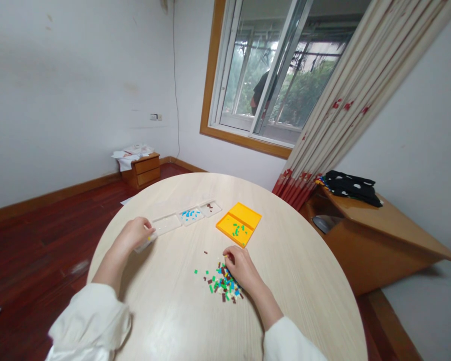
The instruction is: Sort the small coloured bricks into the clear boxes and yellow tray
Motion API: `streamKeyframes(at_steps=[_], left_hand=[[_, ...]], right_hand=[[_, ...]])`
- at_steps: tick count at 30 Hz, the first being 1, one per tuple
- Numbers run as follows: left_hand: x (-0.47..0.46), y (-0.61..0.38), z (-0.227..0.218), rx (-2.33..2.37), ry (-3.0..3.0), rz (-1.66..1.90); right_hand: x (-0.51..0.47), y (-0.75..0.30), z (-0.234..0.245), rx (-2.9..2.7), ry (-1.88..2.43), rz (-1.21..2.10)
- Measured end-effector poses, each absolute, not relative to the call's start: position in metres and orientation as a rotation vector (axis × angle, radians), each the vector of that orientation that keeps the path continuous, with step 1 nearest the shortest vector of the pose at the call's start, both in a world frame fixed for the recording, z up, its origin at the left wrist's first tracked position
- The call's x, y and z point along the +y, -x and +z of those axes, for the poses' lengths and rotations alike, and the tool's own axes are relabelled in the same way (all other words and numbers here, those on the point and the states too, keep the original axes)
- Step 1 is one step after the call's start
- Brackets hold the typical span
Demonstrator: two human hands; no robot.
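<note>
My left hand [134, 233] is over the leftmost clear tray [145, 244], its fingers pinched together near the tray's end. A speck of yellow shows just under those fingertips; whether they hold anything is hidden. At the far edge of a loose pile of small building bricks [225, 286] in green, brown, blue, yellow and white is my right hand [241, 264]. Its thumb and finger are closed on a small yellow brick [226, 256]. Beyond it lies an opened yellow case [251, 214] with several green bricks [237, 230] inside.
A row of clear trays runs back from my left hand: a long one [167, 224], one with blue bricks [190, 215], one with brown bricks [210, 207]. They stand on a round wooden table [173, 311]. Beyond are a small cabinet [147, 170], a curtain and a window.
</note>
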State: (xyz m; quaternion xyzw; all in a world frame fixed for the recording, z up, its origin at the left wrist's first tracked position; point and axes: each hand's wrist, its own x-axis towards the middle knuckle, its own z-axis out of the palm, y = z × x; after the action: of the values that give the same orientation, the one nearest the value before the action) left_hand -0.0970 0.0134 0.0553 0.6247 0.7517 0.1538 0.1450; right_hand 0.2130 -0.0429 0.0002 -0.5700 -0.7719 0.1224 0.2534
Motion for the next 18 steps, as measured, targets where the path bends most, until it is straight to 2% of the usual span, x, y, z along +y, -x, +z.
streamKeyframes(at_steps=[10,18], left_hand=[[0.009,0.094,0.05,2.234,-1.891,0.382],[0.0,0.078,0.031,2.208,-2.066,0.088]], right_hand=[[-0.042,-0.214,-0.002,-2.091,1.529,0.359],[-0.042,-0.214,-0.003,-2.075,1.518,0.381]])
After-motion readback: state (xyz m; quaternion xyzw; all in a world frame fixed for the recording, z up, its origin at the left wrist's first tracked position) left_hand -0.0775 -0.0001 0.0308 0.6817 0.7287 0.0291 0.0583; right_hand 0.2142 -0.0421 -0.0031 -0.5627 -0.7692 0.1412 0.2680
